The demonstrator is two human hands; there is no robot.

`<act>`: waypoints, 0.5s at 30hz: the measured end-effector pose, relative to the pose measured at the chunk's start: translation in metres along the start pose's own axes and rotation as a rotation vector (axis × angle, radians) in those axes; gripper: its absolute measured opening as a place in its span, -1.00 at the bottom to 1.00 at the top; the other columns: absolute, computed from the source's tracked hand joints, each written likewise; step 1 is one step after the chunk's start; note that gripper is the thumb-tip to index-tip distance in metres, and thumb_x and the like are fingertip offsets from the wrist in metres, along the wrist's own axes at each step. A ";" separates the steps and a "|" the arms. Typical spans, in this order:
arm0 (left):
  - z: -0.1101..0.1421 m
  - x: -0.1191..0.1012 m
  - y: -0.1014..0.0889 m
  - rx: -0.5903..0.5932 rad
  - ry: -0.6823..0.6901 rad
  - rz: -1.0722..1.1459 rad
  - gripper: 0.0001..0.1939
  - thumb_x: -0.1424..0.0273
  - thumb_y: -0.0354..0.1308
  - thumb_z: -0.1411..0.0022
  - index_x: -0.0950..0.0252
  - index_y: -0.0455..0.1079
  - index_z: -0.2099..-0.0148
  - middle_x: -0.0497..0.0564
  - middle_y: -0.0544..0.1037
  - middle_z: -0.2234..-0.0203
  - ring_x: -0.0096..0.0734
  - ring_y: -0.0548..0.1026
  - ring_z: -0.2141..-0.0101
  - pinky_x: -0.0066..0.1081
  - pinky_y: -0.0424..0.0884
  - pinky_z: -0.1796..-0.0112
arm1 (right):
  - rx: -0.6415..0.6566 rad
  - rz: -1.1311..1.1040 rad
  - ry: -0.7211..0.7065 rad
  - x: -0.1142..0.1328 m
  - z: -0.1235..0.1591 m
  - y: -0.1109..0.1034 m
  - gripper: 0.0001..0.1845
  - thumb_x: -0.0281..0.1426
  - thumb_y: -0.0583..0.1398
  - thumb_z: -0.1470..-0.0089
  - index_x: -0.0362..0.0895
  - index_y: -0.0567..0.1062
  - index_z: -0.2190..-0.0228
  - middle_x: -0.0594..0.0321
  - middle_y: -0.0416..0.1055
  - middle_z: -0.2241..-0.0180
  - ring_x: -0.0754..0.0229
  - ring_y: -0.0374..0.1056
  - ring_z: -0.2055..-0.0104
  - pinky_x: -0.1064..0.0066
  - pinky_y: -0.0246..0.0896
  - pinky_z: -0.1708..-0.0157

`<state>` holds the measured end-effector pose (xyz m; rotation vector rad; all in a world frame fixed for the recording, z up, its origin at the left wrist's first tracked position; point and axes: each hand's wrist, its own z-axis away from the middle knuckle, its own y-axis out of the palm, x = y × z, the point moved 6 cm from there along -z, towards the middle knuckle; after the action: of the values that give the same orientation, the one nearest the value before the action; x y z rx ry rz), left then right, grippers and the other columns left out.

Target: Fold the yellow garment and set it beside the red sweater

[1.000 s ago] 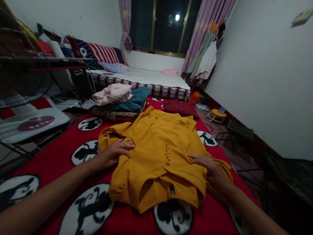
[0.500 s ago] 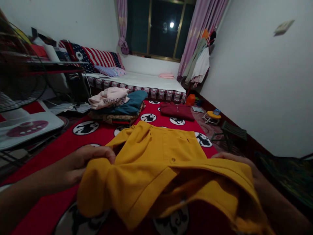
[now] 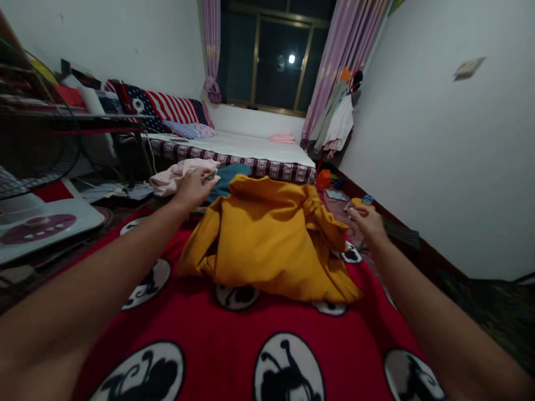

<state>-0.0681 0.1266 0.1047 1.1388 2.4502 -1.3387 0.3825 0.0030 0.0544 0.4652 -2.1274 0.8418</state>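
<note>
On the red blanket [image 3: 234,345], you had flung the yellow shirt [image 3: 267,239] forward from your lap; it lay crumpled, left hand [image 3: 193,189] and right hand [image 3: 365,221] loosely curled, holding nothing.

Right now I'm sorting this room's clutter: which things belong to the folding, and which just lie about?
In hand:
- yellow garment, on the red blanket
- left hand at its far edge
- right hand beside it
- clothes pile behind

Lying about:
- bed
- hanging clothes
- fan
- striped pillow
</note>
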 end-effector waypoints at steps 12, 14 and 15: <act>0.212 -0.024 0.038 0.281 0.552 -0.029 -0.80 0.40 0.03 -0.30 0.18 0.49 0.17 0.04 0.57 0.30 -0.35 0.53 0.25 -0.36 0.47 0.19 | 0.554 0.194 -0.543 0.018 0.196 0.003 -0.86 -0.35 0.13 -0.16 0.00 0.49 0.26 0.17 0.50 0.27 0.14 0.45 0.24 0.34 0.40 0.27; 0.206 -0.012 0.044 0.264 0.479 -0.100 -0.75 0.33 0.03 -0.31 0.20 0.46 0.04 0.11 0.56 0.15 -0.24 0.51 0.12 -0.27 0.45 0.08 | 0.619 0.273 -0.620 0.018 0.199 0.013 -0.83 -0.37 0.15 -0.14 0.01 0.50 0.21 0.16 0.49 0.19 0.11 0.44 0.15 0.29 0.40 0.19; 0.201 -0.007 0.048 0.266 0.442 -0.136 -0.69 0.28 0.04 -0.30 0.21 0.42 -0.04 0.14 0.52 0.06 -0.17 0.48 0.03 -0.20 0.41 0.00 | 0.621 0.311 -0.648 0.016 0.197 0.018 -0.79 -0.37 0.17 -0.13 0.01 0.49 0.16 0.15 0.48 0.14 0.09 0.42 0.10 0.24 0.39 0.14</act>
<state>-0.0782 -0.0154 -0.0447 1.4925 2.7509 -1.6438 0.2565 -0.1224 -0.0334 0.8204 -2.5276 1.7368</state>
